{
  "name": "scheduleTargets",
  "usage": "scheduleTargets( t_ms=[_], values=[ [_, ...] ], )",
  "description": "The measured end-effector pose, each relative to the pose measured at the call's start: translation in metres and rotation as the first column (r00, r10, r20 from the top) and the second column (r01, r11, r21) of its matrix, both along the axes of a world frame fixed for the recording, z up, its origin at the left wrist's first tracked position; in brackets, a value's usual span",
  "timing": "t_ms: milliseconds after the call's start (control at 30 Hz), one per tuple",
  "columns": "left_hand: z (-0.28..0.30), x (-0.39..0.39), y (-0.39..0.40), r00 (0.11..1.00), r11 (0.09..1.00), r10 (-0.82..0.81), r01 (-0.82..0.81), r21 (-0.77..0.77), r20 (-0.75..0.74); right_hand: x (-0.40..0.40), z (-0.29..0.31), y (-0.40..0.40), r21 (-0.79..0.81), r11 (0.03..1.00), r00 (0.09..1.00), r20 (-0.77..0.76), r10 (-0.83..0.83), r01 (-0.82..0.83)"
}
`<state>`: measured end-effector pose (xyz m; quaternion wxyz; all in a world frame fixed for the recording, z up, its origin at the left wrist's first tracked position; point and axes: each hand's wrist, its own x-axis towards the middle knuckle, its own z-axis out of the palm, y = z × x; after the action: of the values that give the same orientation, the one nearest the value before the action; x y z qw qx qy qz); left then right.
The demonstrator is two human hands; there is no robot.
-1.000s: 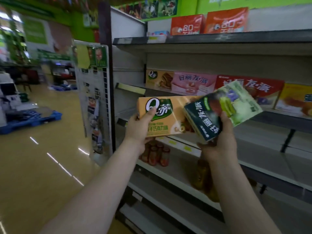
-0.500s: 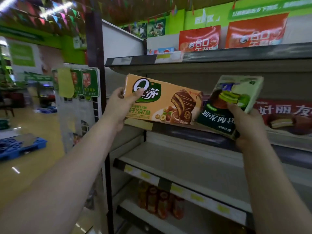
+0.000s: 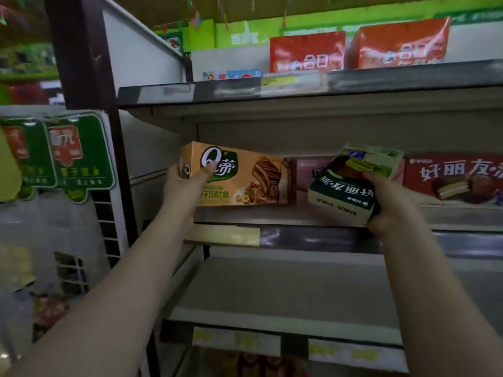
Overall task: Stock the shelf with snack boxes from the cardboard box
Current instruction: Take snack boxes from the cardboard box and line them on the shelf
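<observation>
My left hand (image 3: 187, 180) grips the left end of an orange snack box (image 3: 245, 176), thumb across its front. That box stands lengthwise at the left end of the middle shelf (image 3: 313, 236). In my right hand (image 3: 389, 202) I hold a dark green snack box (image 3: 351, 180), tilted and upside down, in front of the shelf. Behind it a pink box (image 3: 307, 172) stands on the shelf, and a red box (image 3: 457, 176) stands to its right. The cardboard box is out of view.
Two red-orange packs (image 3: 307, 51) and small boxes (image 3: 234, 74) sit on the top shelf (image 3: 190, 91). The lower shelf (image 3: 285, 295) carries price labels along its edge, with bottles (image 3: 258, 365) below. Green signs (image 3: 79, 153) hang on a rack at the left.
Both hands have moved forward to the middle shelf. The orange box went from held in the air to standing at the shelf's left end. The green box dropped slightly, closer to the shelf.
</observation>
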<state>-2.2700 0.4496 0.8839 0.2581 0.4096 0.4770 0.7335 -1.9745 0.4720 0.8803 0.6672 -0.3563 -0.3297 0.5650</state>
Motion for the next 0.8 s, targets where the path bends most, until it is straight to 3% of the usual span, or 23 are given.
scheduleTargets(
  t_ms=[133,233,333,600,800],
  values=[
    [-0.003,-0.009,0.027,0.997,0.997,-0.073,0.074,-0.03,0.028,-0.02,0.011,0.008,0.06,0.988,0.973,0.174,-0.152,0.144],
    [-0.006,-0.012,0.044,0.994,0.993,-0.092,0.096,-0.071,0.062,-0.03,0.016,0.01,0.093,0.98,0.93,0.31,-0.197,0.177],
    [-0.011,-0.019,0.06,0.994,0.989,-0.095,0.101,-0.109,0.059,-0.038,0.016,0.014,0.104,0.98,0.915,0.351,-0.197,0.171],
    [-0.015,-0.031,0.094,0.932,0.931,0.026,-0.154,-0.33,-0.361,-0.029,0.012,0.024,0.086,0.982,0.873,0.449,-0.189,0.168],
    [0.001,-0.034,0.115,0.739,0.842,-0.052,-0.33,-0.428,-0.672,-0.022,0.014,0.027,0.081,0.991,0.882,0.452,-0.135,0.11]
  ],
)
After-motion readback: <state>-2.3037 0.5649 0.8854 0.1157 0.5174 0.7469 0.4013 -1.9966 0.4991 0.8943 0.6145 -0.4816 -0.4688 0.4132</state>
